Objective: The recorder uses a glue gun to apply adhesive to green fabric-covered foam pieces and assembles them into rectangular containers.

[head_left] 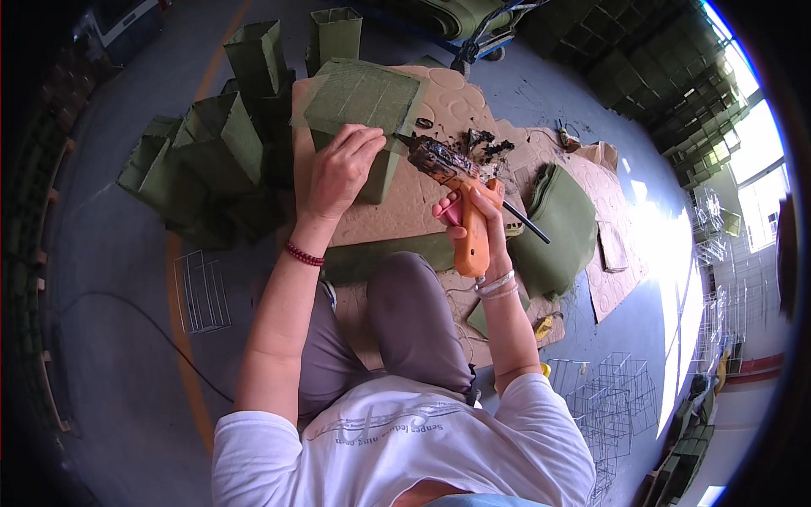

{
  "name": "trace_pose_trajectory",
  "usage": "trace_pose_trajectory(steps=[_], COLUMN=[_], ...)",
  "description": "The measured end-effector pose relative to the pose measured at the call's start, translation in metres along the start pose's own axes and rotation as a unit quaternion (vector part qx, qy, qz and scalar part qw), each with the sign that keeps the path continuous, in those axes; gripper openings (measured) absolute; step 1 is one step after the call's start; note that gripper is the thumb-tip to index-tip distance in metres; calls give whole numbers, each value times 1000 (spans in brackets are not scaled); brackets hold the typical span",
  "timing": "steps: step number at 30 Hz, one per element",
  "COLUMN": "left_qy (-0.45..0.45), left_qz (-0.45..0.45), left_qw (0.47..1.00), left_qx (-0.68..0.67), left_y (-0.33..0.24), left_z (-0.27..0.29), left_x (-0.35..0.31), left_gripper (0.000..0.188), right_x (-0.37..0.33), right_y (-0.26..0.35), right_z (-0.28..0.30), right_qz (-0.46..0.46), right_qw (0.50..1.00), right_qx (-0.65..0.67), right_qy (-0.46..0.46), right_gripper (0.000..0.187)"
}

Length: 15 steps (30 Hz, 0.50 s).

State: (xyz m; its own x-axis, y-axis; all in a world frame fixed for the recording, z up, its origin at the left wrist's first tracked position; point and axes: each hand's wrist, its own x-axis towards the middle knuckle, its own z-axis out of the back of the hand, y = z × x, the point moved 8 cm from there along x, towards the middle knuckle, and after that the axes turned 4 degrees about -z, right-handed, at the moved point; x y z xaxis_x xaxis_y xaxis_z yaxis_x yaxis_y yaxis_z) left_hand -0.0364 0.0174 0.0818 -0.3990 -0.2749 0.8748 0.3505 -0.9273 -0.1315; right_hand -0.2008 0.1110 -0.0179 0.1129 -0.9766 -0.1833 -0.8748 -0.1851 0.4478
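Observation:
My right hand (492, 221) is wrapped round the handle of an orange hot glue gun (475, 243). Its front end is smeared with dark, hardened glue, and a black glue stick (525, 221) juts from the back. The nozzle points up and left, at the near right corner of a green fabric box (363, 97) that lies tilted beyond my left hand. With fingers pinched together, my left hand (345, 167) is at that box's near edge, beside the nozzle. Exactly what the fingertips grip is partly hidden. Both hands are over a cardboard-covered work surface (456, 101).
Several green open-topped fabric boxes (220, 139) stand at the left. Folded green fabric (553, 228) lies right of the glue gun. Black glue scraps (486, 148) sit beyond the nozzle. Wire frames (617, 393) are on the floor at right, another wire frame (203, 291) at left, near a cable (169, 338).

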Motion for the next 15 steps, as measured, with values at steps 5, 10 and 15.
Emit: trace_pose_trajectory(steps=[5,10,15], left_qy=[6,36,61], left_qz=[-15,45,46], left_qw=[1000,998,992], left_qx=[18,-11,100], left_y=[1,19,54], left_z=[1,11,26], left_x=[5,3,0], left_gripper=[16,22,38], right_x=[3,-6,-15], right_y=[-7,-9,-13], right_z=[8,18,34], right_qz=[-23,5,-4], right_qw=[1000,1000,999], right_qx=[4,18,31], right_qy=[13,5,33], right_gripper=[30,32,33])
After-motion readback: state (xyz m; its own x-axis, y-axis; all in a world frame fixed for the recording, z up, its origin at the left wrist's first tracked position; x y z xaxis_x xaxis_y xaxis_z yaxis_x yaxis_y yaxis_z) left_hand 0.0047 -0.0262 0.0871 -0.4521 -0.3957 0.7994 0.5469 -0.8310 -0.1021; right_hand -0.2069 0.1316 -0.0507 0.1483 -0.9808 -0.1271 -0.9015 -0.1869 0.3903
